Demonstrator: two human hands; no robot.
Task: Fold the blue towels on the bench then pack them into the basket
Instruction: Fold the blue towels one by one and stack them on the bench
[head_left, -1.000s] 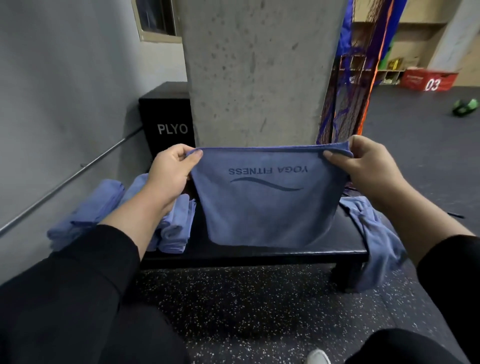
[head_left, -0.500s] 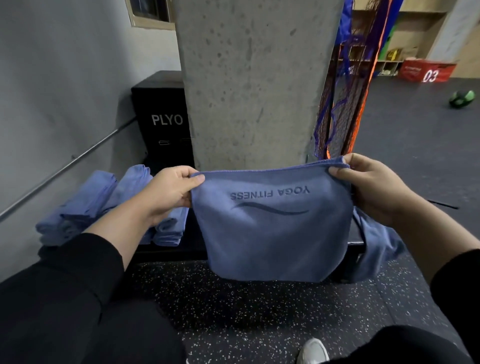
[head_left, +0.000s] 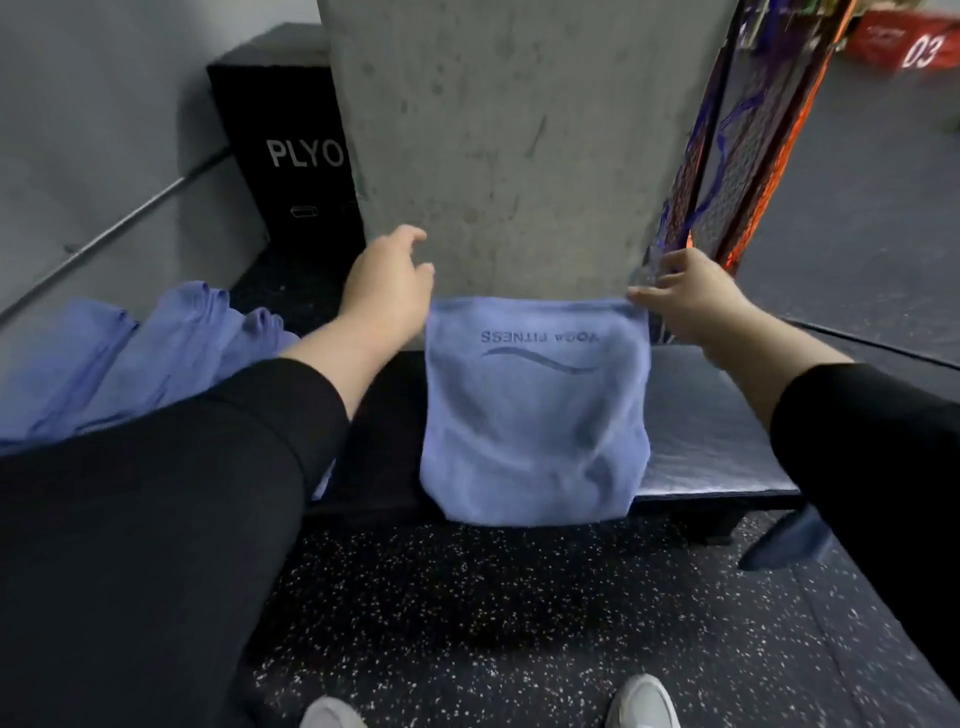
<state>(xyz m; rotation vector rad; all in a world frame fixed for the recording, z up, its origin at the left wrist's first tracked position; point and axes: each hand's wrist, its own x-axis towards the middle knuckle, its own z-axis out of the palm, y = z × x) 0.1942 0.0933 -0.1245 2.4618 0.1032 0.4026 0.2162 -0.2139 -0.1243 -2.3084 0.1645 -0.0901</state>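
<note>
A folded blue towel (head_left: 535, 426) printed YOGA FITNESS lies on the black bench (head_left: 717, 415), its near edge hanging over the front. My left hand (head_left: 387, 291) hovers at the towel's far left corner with fingers loosely spread and nothing between them. At the far right corner my right hand (head_left: 685, 296) has relaxed fingers, the thumb tip just touching the cloth. Several more blue towels (head_left: 130, 358) are heaped on the bench's left end. No basket is in view.
A concrete pillar (head_left: 519, 130) rises right behind the bench. A black PLYO box (head_left: 291, 150) stands at the back left, and a net (head_left: 727, 145) hangs at the right. Another blue cloth (head_left: 789, 540) droops off the bench's right end. My shoes show below.
The towel, held up stretched between both hands before, now lies on the bench. Both hands have loosened their grip on its top corners, and I have leaned closer.
</note>
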